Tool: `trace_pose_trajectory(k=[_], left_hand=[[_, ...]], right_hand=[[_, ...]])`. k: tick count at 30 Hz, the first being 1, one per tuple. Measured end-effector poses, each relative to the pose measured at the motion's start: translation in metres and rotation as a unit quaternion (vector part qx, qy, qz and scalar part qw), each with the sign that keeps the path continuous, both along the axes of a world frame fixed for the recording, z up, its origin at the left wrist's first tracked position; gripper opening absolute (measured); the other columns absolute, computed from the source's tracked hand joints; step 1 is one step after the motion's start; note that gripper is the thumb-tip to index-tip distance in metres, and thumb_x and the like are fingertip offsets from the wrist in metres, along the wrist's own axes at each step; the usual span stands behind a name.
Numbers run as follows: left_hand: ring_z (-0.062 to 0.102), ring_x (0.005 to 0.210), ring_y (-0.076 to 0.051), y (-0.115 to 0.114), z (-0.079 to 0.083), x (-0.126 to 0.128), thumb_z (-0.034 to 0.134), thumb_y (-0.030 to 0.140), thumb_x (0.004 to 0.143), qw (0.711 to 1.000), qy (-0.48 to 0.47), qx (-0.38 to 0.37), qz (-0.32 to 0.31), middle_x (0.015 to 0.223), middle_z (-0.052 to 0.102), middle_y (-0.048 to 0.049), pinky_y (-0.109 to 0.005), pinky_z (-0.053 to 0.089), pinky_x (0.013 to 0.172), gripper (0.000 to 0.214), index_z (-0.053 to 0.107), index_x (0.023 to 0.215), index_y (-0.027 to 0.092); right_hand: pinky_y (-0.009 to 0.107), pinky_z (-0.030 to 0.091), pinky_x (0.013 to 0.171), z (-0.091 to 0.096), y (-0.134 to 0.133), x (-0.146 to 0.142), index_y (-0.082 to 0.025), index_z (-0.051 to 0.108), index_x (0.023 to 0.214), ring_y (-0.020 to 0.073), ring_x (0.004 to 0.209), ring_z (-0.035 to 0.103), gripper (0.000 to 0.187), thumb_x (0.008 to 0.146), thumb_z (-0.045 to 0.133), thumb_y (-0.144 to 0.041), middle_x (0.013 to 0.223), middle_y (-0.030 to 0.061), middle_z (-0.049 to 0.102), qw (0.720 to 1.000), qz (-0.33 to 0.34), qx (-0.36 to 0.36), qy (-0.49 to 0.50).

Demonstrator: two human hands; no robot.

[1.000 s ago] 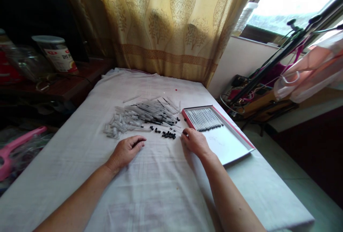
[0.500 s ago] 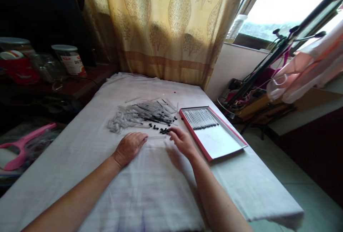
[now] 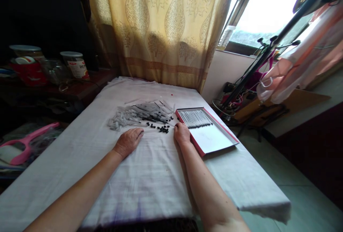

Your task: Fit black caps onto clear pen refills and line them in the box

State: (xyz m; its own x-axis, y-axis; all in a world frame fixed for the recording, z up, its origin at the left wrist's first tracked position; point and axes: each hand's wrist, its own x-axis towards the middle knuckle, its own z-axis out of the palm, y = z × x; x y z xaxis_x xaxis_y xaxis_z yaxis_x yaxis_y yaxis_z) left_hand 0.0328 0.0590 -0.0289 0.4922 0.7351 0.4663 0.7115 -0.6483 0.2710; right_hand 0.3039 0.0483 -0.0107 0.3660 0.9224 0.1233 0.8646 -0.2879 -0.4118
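My left hand point(image 3: 129, 141) rests on the cloth with its fingers closed on the end of a clear plastic pen barrel point(image 3: 150, 131), which points right. My right hand point(image 3: 182, 133) is closed beside the left wall of the shallow box point(image 3: 218, 142); what its fingertips hold is hidden. Between the hands lie small black plugs point(image 3: 163, 129). Beyond them spreads a pile of thin black-tipped pen refills point(image 3: 152, 110), with short clear, frosted pieces point(image 3: 118, 118) heaped at its left. Inside the red-edged box, clear pens with black ends point(image 3: 197, 117) lie in a row.
A white cloth covers the table point(image 3: 144, 185). Jars point(image 3: 76, 65) and a red container point(image 3: 29, 73) stand on the dark shelf at left, above a pink-handled thing point(image 3: 26, 141). A curtain point(image 3: 158, 28) hangs behind; a black stand point(image 3: 249, 64) with hanging clothes is at right.
My right hand has moved right and slightly away from me, from the black plugs to the box's left wall. My left hand stays near the same spot with the pen barrel. The view has shifted a little.
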Motion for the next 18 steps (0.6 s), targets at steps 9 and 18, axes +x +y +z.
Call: trace_pose_trajectory(k=[9, 18], left_hand=[[0.068, 0.089, -0.021, -0.001, 0.000, 0.002, 0.045, 0.029, 0.094, 0.999, 0.002, -0.014, 0.032, 0.098, 0.073, -0.0088, -0.031, 0.053, 0.083, 0.025, 0.066, 0.103, 0.019], [0.068, 0.091, -0.023, -0.006, 0.002, -0.002, 0.043, 0.035, 0.095, 0.999, -0.036, -0.011, 0.021, 0.100, 0.073, -0.0082, -0.034, 0.053, 0.084, 0.031, 0.069, 0.104, 0.021]], right_hand=[[0.034, 0.045, 0.086, -0.001, 0.006, 0.000, -0.017, 0.069, 0.091, 0.0248, 0.099, 0.063, 0.013, 0.086, 0.057, -0.019, 0.111, 0.0135, 0.065, 0.997, 0.010, 0.042, 0.064], [0.033, 0.054, 0.073, -0.017, -0.034, -0.002, -0.019, 0.060, 0.089, 0.0216, 0.081, 0.069, 0.020, 0.084, 0.049, -0.035, 0.084, 0.0069, 0.071, 0.925, -0.052, 0.250, 0.282]])
